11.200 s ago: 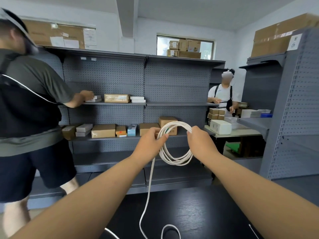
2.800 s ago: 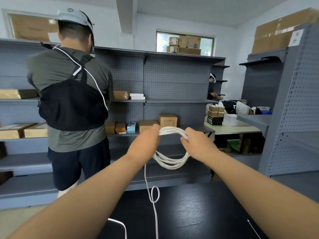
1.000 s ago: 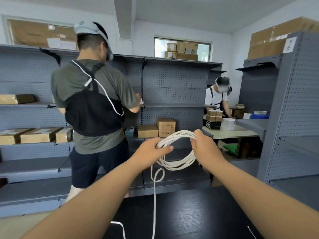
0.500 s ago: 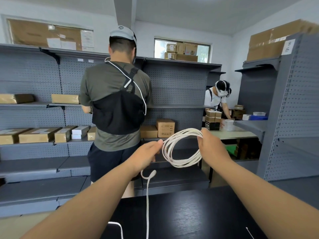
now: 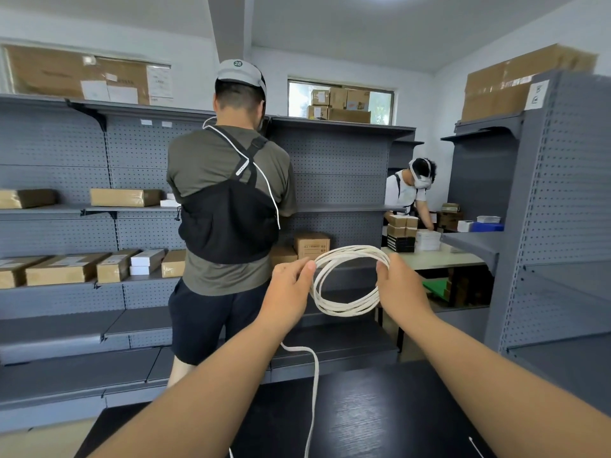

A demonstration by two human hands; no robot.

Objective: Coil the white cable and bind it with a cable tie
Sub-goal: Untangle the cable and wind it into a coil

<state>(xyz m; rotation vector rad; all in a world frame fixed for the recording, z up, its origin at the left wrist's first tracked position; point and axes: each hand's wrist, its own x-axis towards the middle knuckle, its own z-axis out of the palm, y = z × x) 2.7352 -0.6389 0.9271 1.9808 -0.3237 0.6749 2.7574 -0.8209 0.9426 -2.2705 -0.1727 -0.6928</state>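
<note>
Head view, starting at the left: a person in an olive shirt (image 5: 228, 180) stands with back turned beyond the table's far edge, clear of the work. The left hand (image 5: 287, 289) is raised above that far edge. Its thumb and fingers (image 5: 309, 265) pinch the upper left of the white cable (image 5: 344, 309), which hangs in the air between the two hands as a round coil of several turns. From beneath that hand the loose tail (image 5: 315, 385) drops to the black table (image 5: 380, 411) and runs toward its near edge; how much lies there is out of sight. The right hand (image 5: 401, 289) clasps the coil's right side, fingers curled round the bundled strands. By the table's near right corner lies a thin white strip (image 5: 476, 447), probably the cable tie, though it is too slight to be sure.

Judging by the tail, the coiling is well along but not finished. To do it well, the right hand should act as the anchor and hold every turn together. The left hand can then slide down the tail, draw up a length matching the existing loops, and lay it beside them rather than across. Letting the cable roll slightly in the fingers should stop it twisting into a figure of eight. The bottom turns are fanned apart, so gathering them before binding should let the tie sit snug. Only one hand should let go to fetch the tie, or the coil may spring open.
</note>
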